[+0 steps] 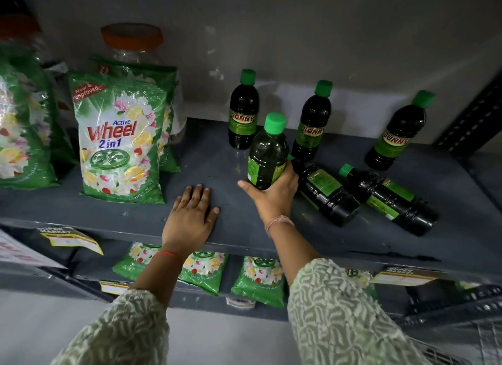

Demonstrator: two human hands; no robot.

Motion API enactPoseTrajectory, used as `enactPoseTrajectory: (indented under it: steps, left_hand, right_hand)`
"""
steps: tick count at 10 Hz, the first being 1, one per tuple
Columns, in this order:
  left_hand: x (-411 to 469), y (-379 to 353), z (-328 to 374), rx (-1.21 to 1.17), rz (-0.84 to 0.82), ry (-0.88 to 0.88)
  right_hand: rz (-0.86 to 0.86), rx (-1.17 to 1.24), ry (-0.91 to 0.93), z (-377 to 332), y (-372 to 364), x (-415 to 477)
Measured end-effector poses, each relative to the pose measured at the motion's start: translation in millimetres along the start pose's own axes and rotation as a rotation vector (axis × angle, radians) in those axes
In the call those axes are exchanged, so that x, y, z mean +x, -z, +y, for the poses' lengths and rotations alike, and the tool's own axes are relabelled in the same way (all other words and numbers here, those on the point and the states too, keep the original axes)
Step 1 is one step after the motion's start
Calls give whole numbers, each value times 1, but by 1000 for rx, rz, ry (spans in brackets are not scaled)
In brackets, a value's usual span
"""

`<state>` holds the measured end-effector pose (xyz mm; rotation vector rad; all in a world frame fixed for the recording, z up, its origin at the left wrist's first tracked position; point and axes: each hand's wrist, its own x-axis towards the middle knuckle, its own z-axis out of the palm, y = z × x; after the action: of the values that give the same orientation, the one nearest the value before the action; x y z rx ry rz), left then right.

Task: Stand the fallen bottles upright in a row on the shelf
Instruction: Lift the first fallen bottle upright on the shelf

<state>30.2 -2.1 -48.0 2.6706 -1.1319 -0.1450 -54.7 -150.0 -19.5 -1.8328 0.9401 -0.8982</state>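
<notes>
Bottle (pixel 267 152) base hidden in right hand (pixel 274 195)

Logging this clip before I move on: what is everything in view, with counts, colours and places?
Upright dark plastic bottles with green caps: three, at the shelf's back.
Same bottle held upright: one, in the right hand.
Fallen bottles: two, lying right of the hand.
Green Wheel detergent bags: at least three, shelf's left.
Clear orange-lidded jar: one, behind the bags.
Small green packets: several, lower shelf.
Grey metal shelf.
Left hand: flat on the shelf.
Right hand: gripping the bottle.
</notes>
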Motion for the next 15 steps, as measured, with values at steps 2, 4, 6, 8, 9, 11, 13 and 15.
enactPoseTrajectory:
  steps: [2,4,6,8,9,11,13,15]
  left_hand:
    - [0,1,2,-2,-14,14]
    - [0,1,3,-18,-17,22]
    - [0,2,3,-22,-22,24]
    - [-1,2,2,-25,-14,22]
    - [-2,1,2,-24,-16,13]
    - [-1,3,2,-22,-16,8]
    - [-1,3,3,3,-32,8]
    - [-2,6,6,2,-44,10]
  right_hand:
    - [-187,223,-96,13,17,8]
    - [-90,129,-34,18,8,3]
    - [-175,246,-121,23,23,5]
    - [-149,126,-12,16,16,2]
    - [-121,50,-47,18,12,7]
    - [-311,125,-121,32,24,23]
    - [-422,87,-130,42,27,28]
    - [-541,51,-120,34,45,13]
